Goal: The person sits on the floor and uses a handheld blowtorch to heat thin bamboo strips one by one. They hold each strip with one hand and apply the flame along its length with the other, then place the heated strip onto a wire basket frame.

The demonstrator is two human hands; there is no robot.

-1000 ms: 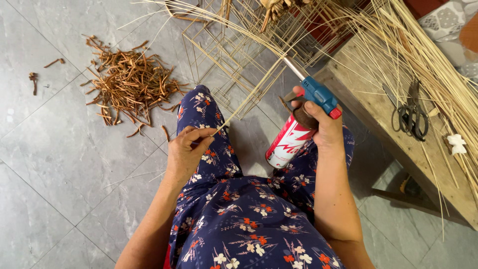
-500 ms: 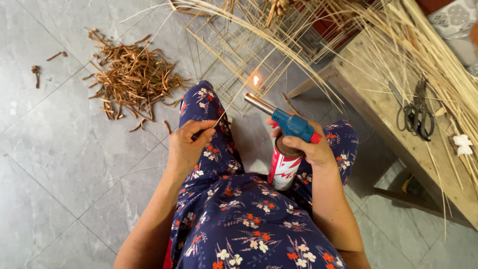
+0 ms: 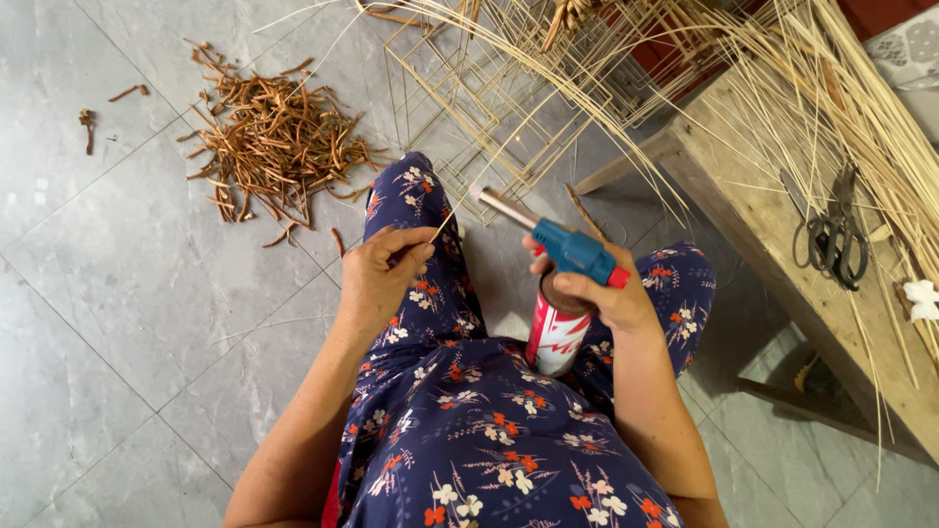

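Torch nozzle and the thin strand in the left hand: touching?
Apart. The head view shows grey floor and blue fabric between the torch nozzle and the thin strand pinched by the left hand; the right hand grips the torch.

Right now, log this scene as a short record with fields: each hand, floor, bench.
left hand: pinches a thin pale reed strand over the knee
right hand: grips a gas torch, blue head on a red and white can, metal nozzle toward the strand
flame: none visible
floor: pile of brown strips on grey tiles
bench: wooden, with dark scissors and loose reeds
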